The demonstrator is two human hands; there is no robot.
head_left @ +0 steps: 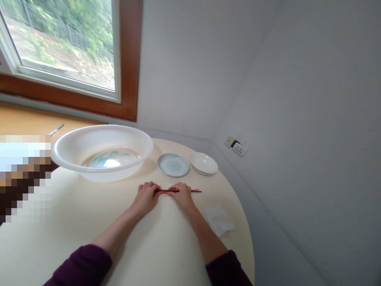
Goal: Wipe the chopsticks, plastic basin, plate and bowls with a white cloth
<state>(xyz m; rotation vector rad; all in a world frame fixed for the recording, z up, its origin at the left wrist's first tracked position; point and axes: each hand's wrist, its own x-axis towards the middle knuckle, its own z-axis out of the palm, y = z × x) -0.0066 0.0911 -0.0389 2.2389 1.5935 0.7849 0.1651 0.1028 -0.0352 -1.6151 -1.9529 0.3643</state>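
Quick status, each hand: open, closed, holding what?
Left hand: closed on the thin red chopsticks, at one end.
Right hand: closed on the same chopsticks, mid-length.

— Vantage?
— Single head-worn view, above the tabletop (166,238), facing forward and down toward the wall corner (235,103); window (59,43) upper left.
— Range?
— Close: left hand (145,196), right hand (182,195) mid-frame; sleeves (80,264) at bottom edge.

The left hand (145,197) and right hand (182,195) cover most of the thin red chopsticks (195,191); a pixelated patch (24,174) masks nine o'clock.
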